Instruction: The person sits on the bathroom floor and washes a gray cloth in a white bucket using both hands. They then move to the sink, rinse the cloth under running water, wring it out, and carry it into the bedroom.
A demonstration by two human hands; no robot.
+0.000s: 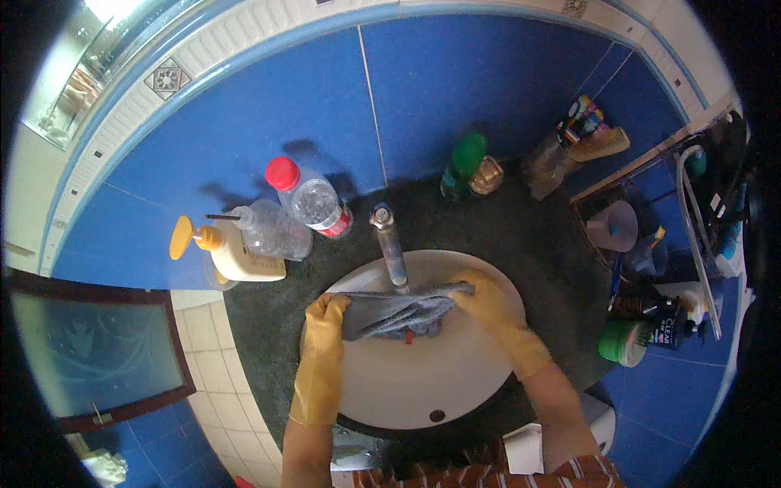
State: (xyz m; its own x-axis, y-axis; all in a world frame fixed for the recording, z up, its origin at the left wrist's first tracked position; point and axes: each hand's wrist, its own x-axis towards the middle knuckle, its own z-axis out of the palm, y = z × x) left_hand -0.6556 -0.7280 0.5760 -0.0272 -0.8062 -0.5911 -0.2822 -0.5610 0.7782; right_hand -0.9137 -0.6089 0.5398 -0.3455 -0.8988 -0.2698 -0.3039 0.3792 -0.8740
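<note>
Stretched between my two hands is a dark grey cloth [390, 311], held over the white oval sink basin [421, 384]. My left hand [324, 317], in a yellow rubber glove, pinches its left end near the basin's left rim. In a matching glove, my right hand [479, 296] grips the other end and looks slightly blurred. The metal faucet [390, 250] stands just behind the cloth, its spout tip close above the cloth's upper edge. A small red piece [409, 337] shows at the cloth's lower edge.
On the dark stone counter [256, 329], a cream pump bottle [250, 256], a clear bottle [277, 229] and a red-capped plastic bottle [314, 201] stand left. Behind right are a green-capped bottle [467, 158] and a holder with a comb [601, 145]. A wall rack [695, 244] holds toiletries.
</note>
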